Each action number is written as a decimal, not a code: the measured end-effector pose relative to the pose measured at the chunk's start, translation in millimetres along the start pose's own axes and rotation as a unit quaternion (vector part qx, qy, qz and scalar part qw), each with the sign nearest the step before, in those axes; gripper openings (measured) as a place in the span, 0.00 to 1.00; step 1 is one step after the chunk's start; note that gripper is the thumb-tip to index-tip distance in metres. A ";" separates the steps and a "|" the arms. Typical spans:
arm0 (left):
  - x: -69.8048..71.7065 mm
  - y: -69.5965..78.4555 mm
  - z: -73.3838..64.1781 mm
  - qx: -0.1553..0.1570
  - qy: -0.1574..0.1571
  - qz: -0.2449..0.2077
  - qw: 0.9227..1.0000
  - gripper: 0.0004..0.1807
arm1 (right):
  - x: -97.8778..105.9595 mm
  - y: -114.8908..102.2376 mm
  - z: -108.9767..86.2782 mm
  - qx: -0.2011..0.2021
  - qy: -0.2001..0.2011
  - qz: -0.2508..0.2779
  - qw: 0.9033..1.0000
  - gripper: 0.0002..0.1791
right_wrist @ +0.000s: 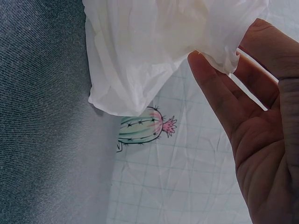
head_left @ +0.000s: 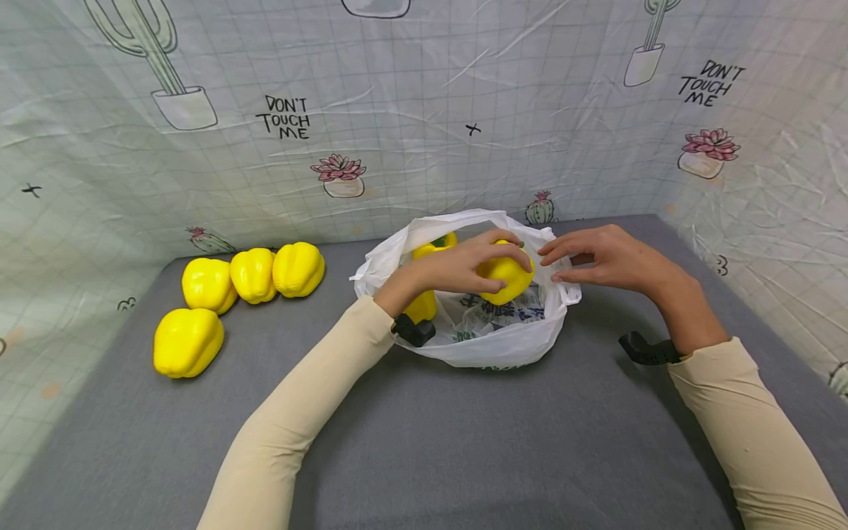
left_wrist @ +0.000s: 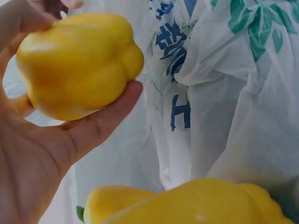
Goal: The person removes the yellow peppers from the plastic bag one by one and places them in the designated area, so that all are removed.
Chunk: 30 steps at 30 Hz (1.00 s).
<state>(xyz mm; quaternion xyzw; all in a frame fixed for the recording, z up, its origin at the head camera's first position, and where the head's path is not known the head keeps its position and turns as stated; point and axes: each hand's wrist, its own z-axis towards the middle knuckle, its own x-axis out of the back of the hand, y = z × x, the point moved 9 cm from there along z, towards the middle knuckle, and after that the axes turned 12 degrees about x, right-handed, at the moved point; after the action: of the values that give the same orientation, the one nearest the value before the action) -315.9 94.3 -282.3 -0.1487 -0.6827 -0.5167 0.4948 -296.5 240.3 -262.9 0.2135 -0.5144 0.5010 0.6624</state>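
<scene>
A white plastic bag [head_left: 506, 350] with printing on it sits open on the grey table. My left hand [head_left: 457, 265] reaches over its mouth and grips a yellow bell pepper [head_left: 509, 274], thumb and fingers around its sides. In the left wrist view, the same pepper [left_wrist: 79, 65] is held above other yellow peppers [left_wrist: 201, 205] inside the bag. At the bag's right rim, my right hand [head_left: 606, 258] holds the edge between thumb and fingers. The right wrist view has the thin plastic [right_wrist: 140, 56] hanging from those fingers; the exact contact is partly hidden.
On the table's left are several yellow bell peppers: three in a row at the back, one of them [head_left: 298, 269] nearest the bag, and one [head_left: 188, 343] in front. A patterned cloth [head_left: 411, 110] hangs as a wall behind and at both sides.
</scene>
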 end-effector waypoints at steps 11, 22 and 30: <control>8.0 -0.6 -7.7 -0.013 0.034 -0.018 0.999 0.22 | 1.3 -0.5 -1.1 0.001 -0.001 -0.004 1.000 0.16; 18.7 4.2 -15.9 -0.035 0.056 -0.052 0.996 0.20 | 4.3 -1.8 0.5 -0.002 0.002 -0.001 1.000 0.16; 23.7 6.3 -23.7 -0.025 0.062 -0.055 0.996 0.21 | 7.8 -1.5 1.1 0.005 0.010 0.000 1.000 0.17</control>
<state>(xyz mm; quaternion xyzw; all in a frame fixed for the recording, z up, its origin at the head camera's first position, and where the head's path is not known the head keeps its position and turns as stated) -310.0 69.4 -259.7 -0.0911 -0.6448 -0.5685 0.5027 -295.9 242.3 -255.1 0.2120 -0.5054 0.5055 0.6664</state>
